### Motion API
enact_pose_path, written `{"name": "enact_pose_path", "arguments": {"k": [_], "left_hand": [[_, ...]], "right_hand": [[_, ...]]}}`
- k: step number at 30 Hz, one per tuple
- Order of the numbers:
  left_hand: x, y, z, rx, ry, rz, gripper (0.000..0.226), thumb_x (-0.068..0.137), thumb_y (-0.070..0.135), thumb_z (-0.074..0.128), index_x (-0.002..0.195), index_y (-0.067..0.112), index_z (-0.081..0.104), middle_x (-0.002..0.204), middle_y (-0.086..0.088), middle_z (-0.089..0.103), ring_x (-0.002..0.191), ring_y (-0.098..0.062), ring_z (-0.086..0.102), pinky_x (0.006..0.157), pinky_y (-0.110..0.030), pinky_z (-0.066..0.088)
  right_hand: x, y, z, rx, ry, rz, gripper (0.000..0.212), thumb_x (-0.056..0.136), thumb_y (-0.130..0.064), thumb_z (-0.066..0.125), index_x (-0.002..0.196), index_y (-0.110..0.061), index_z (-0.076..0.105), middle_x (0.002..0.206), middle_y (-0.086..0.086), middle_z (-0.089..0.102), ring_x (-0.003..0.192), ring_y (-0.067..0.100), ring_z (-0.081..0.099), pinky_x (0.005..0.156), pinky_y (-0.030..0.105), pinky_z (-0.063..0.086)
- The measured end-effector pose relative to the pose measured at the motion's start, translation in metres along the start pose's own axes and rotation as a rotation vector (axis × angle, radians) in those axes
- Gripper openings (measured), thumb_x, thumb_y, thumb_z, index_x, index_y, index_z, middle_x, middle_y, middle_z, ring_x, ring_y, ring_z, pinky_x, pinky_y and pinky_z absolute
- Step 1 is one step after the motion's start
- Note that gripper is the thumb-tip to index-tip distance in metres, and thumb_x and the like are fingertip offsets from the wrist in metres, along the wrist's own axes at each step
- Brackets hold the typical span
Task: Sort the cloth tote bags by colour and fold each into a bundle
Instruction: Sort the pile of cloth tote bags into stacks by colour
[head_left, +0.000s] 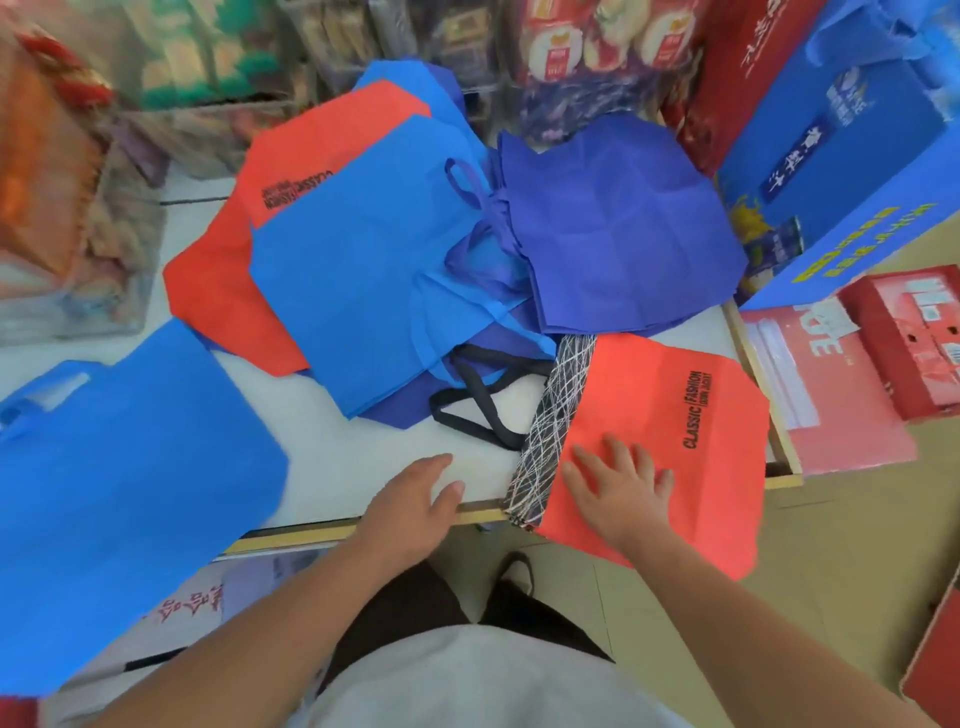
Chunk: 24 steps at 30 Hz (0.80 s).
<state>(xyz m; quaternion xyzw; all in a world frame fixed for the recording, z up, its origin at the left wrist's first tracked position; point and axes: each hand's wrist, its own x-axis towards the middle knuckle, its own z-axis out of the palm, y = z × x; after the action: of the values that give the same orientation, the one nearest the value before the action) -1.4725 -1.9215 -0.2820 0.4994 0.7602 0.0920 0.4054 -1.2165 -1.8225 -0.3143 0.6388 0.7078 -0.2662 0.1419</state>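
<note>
Starting at the left, we find a light blue bag (130, 493), blurred and cut off by the frame edge. On the table (337, 457), a top blue bag (363, 270) hides much of a buried red bag (228, 291), beside a dark blue bag (623, 223). Our left hand (415, 504) rests loose-fingered on the table edge, holding nothing. Our right hand (618, 488) presses flat, fingers spread, on a near red bag (675, 441) that overhangs the table. A blue box (852, 156) crowds the right.

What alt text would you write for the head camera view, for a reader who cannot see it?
A person's right hand rests flat on a red tote bag at the near right of a white table, and the left hand is open at the table's near edge. Behind them, light blue, dark blue and red bags lie in a mixed pile.
</note>
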Motion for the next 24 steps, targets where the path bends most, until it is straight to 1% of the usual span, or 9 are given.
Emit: {"name": "enact_pose_path", "arguments": {"k": [3, 6, 9, 11, 12, 16, 19, 21, 24], "left_hand": [[0.011, -0.036, -0.030, -0.143, 0.200, -0.085, 0.040, 0.102, 0.040, 0.052, 0.139, 0.024, 0.056, 0.139, 0.004, 0.059, 0.119, -0.012, 0.058, 0.106, -0.035, 0.047], [0.030, -0.064, -0.055, -0.320, 0.405, -0.201, 0.032, 0.101, 0.028, 0.058, 0.129, 0.015, 0.063, 0.127, -0.002, 0.066, 0.108, -0.017, 0.062, 0.095, -0.028, 0.047], [0.056, -0.076, -0.078, -0.432, 0.470, -0.322, 0.027, 0.099, 0.024, 0.060, 0.122, 0.010, 0.061, 0.115, -0.003, 0.066, 0.099, -0.020, 0.061, 0.086, -0.026, 0.041], [0.076, -0.078, -0.086, -0.431, 0.475, -0.380, 0.026, 0.097, 0.028, 0.063, 0.114, 0.009, 0.060, 0.107, -0.003, 0.065, 0.094, -0.023, 0.060, 0.081, -0.028, 0.041], [0.083, -0.079, -0.089, -0.438, 0.490, -0.411, 0.027, 0.095, 0.030, 0.064, 0.109, 0.008, 0.059, 0.103, -0.004, 0.066, 0.093, -0.027, 0.061, 0.079, -0.030, 0.042], [0.105, -0.081, -0.099, -0.686, 0.573, -0.522, 0.030, 0.089, 0.033, 0.073, 0.104, 0.013, 0.056, 0.094, -0.002, 0.064, 0.092, -0.029, 0.065, 0.083, -0.036, 0.052], [0.114, -0.083, -0.110, -0.830, 0.565, -0.488, 0.027, 0.078, 0.026, 0.076, 0.095, 0.023, 0.055, 0.080, 0.000, 0.063, 0.080, -0.031, 0.067, 0.077, -0.044, 0.056], [0.108, -0.078, -0.117, -0.806, 0.550, -0.415, 0.018, 0.079, 0.030, 0.067, 0.082, 0.018, 0.054, 0.071, -0.003, 0.058, 0.072, -0.037, 0.066, 0.071, -0.049, 0.056], [0.078, -0.071, -0.128, -0.706, 0.634, -0.276, 0.027, 0.088, 0.037, 0.054, 0.078, 0.013, 0.047, 0.068, -0.008, 0.053, 0.071, -0.038, 0.063, 0.063, -0.048, 0.051]], "right_hand": [[0.010, -0.026, -0.019, 0.054, 0.277, -0.100, 0.065, 0.091, -0.071, 0.025, 0.118, -0.033, 0.070, 0.132, 0.002, 0.057, 0.126, 0.030, 0.046, 0.110, 0.050, 0.034], [0.017, -0.072, -0.028, 0.235, 0.339, -0.280, 0.056, 0.094, -0.061, 0.039, 0.115, -0.021, 0.073, 0.118, -0.002, 0.063, 0.114, 0.023, 0.053, 0.098, 0.041, 0.046], [0.021, -0.128, -0.031, 0.489, 0.109, -0.261, 0.043, 0.098, -0.050, 0.053, 0.123, -0.020, 0.069, 0.118, -0.005, 0.063, 0.113, 0.014, 0.057, 0.098, 0.028, 0.042], [0.024, -0.149, -0.027, 0.578, -0.060, -0.172, 0.048, 0.098, -0.053, 0.054, 0.134, -0.022, 0.062, 0.128, -0.007, 0.062, 0.121, 0.011, 0.057, 0.105, 0.030, 0.042], [0.024, -0.155, -0.023, 0.568, -0.077, -0.161, 0.053, 0.097, -0.056, 0.053, 0.138, -0.023, 0.059, 0.133, -0.008, 0.061, 0.125, 0.011, 0.055, 0.110, 0.034, 0.042], [0.020, -0.164, -0.024, 0.561, -0.043, -0.141, 0.050, 0.097, -0.054, 0.054, 0.138, -0.025, 0.059, 0.137, -0.011, 0.057, 0.129, 0.008, 0.052, 0.113, 0.035, 0.042], [0.019, -0.172, -0.029, 0.601, -0.045, -0.177, 0.056, 0.093, -0.061, 0.053, 0.139, -0.029, 0.057, 0.137, -0.016, 0.057, 0.130, 0.005, 0.051, 0.115, 0.038, 0.041], [0.019, -0.177, -0.032, 0.599, -0.016, -0.218, 0.063, 0.091, -0.063, 0.053, 0.145, -0.031, 0.050, 0.140, -0.018, 0.052, 0.133, 0.002, 0.047, 0.116, 0.039, 0.039], [0.021, -0.195, -0.040, 0.516, 0.117, -0.328, 0.064, 0.095, -0.056, 0.055, 0.151, -0.029, 0.041, 0.151, -0.010, 0.042, 0.142, 0.004, 0.036, 0.118, 0.036, 0.035]]}}
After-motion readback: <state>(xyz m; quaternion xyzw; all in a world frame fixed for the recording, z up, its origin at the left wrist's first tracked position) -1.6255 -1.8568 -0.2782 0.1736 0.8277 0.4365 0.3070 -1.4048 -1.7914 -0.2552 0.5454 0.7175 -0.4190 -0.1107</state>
